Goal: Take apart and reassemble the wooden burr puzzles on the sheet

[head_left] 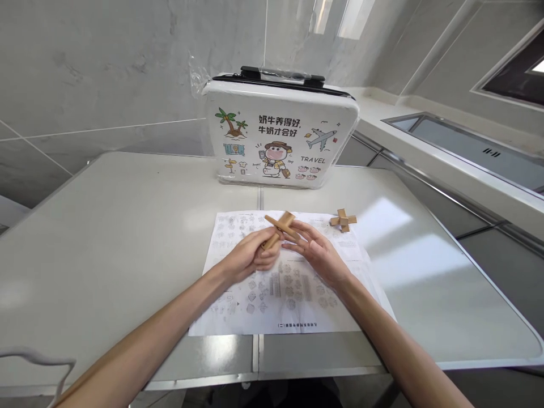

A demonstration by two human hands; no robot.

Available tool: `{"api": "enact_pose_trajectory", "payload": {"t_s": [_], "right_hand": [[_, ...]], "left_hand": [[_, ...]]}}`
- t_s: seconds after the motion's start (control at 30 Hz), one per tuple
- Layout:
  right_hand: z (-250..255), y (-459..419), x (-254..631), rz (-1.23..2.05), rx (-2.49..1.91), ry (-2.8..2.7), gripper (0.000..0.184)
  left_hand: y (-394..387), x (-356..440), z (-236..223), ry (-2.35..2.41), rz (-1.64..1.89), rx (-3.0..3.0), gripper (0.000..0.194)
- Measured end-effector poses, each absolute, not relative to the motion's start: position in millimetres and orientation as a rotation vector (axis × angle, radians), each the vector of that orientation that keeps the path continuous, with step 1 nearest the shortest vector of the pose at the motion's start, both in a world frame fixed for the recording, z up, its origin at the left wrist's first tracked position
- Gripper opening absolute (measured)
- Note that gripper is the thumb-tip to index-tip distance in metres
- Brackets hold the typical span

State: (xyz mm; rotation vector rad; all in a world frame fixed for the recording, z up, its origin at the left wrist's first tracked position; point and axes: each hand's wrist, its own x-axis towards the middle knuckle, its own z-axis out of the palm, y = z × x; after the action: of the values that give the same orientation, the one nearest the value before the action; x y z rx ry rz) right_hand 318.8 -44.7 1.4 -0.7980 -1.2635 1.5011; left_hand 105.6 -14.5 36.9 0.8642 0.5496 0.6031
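Observation:
My left hand [259,250] is closed around a wooden burr puzzle piece [270,242] above the middle of a printed sheet. Crossing it at an angle is another wooden stick [280,226], so the two form an X shape. My right hand [317,249] is beside them with its fingers stretched and spread. Its fingertips are at the right end of the crossing stick and seem to touch it. Where the pieces meet is partly hidden by my left fingers. An interlocked wooden burr puzzle [343,220] rests at the sheet's upper right corner.
The printed paper sheet [340,317], with small diagrams, lies on a pale folding table [127,226] with a centre seam. At the back stands a white plastic-wrapped case [250,164] with cartoon prints, against a grey tiled wall. A counter [425,141] runs along the right.

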Motion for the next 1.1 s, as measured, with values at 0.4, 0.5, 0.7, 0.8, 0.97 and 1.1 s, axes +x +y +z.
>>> {"api": "enact_pose_trajectory", "payload": {"t_s": [0.4, 0.5, 0.7, 0.8, 0.97, 1.1], "right_hand": [[4, -53, 312, 1.241, -1.006, -1.595, 0.043], [-1, -53, 308, 1.032, -1.065, -1.809, 0.054], [-7, -55, 299, 0.757, -1.064, -2.075, 0.096], [-6, -57, 293, 0.650, -1.090, -2.117, 0.098], [-10, -58, 290, 0.506, -1.065, -2.181, 0.088], [-13, -58, 293, 0.458, -1.016, -2.219, 0.063]], "left_hand": [[0, 104, 24, 0.844, 1.162, 0.732, 0.023], [-8, 111, 21, 0.764, 1.069, 0.742, 0.025], [-12, 114, 15, 0.655, 1.021, 0.769, 0.025], [-10, 112, 15, 0.664, 1.029, 0.800, 0.024], [-9, 110, 18, 0.688, 1.045, 0.805, 0.024], [-8, 109, 19, 0.706, 1.058, 0.797, 0.026]]}}
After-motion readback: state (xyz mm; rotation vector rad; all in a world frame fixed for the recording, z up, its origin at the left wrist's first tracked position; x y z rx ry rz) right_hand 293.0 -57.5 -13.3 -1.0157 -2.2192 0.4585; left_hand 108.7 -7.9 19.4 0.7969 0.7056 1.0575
